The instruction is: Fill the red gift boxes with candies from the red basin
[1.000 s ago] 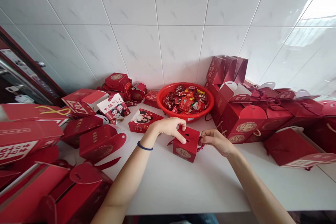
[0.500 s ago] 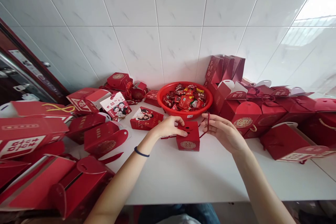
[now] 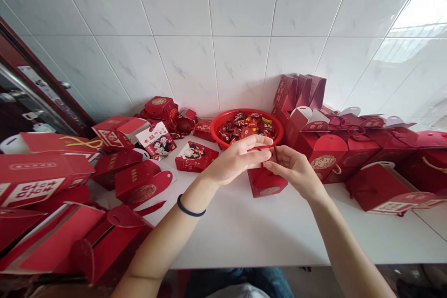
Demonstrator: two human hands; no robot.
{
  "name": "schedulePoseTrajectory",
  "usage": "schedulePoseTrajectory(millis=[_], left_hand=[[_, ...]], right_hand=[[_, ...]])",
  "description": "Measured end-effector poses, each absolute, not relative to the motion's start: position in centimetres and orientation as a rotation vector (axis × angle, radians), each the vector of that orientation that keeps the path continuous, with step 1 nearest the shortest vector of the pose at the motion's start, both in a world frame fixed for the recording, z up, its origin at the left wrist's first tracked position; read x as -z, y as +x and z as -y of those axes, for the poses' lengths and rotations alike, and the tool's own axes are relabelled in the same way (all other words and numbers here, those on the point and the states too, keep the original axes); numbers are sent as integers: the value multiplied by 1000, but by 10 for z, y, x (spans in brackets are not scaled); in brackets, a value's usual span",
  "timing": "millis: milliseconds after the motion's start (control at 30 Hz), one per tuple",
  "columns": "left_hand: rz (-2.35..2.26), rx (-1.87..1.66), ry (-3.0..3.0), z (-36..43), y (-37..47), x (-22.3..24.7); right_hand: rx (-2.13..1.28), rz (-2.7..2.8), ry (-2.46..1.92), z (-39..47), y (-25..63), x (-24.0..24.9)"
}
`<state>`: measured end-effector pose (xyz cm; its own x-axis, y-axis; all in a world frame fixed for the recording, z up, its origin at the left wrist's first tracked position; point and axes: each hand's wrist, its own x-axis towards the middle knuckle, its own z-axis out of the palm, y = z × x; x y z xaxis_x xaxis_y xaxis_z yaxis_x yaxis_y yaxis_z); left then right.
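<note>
A small red box (image 3: 267,183) with a round gold print on its front stands on the white table (image 3: 244,237), slightly turned. Above its top, my left hand (image 3: 240,159) reaches across with its fingers closed near the dark red cord, partly covering the box; what it grips is hidden. Close beside it, my right hand (image 3: 292,167) is pinched on the dark red cord (image 3: 274,154). The fingertips of both hands nearly meet over the box.
Behind my hands is a red bowl (image 3: 218,121) of wrapped candies. A flat red box (image 3: 195,157) with a couple picture lies left of my hands. Many red boxes (image 3: 138,185) fill the left side, and more (image 3: 324,151) are stacked at the right against the tiled wall.
My left hand has lifted off the box top and moved right to meet my right hand. The box has shifted right and turned a little.
</note>
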<state>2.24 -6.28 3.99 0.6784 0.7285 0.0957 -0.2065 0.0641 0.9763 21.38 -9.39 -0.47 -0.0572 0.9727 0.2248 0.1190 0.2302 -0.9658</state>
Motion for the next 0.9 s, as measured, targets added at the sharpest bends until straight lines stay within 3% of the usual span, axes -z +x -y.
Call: schedulePoseTrajectory(millis=[200, 667, 900], left_hand=[[-433, -848, 1237, 68, 43, -31], [-362, -897, 1239, 66, 53, -12], [-733, -1023, 1774, 63, 52, 2]], right_hand=[[-662, 1452, -1198, 105, 204, 14], [-585, 1265, -1214, 109, 192, 34], [-498, 1112, -1253, 110, 201, 34]])
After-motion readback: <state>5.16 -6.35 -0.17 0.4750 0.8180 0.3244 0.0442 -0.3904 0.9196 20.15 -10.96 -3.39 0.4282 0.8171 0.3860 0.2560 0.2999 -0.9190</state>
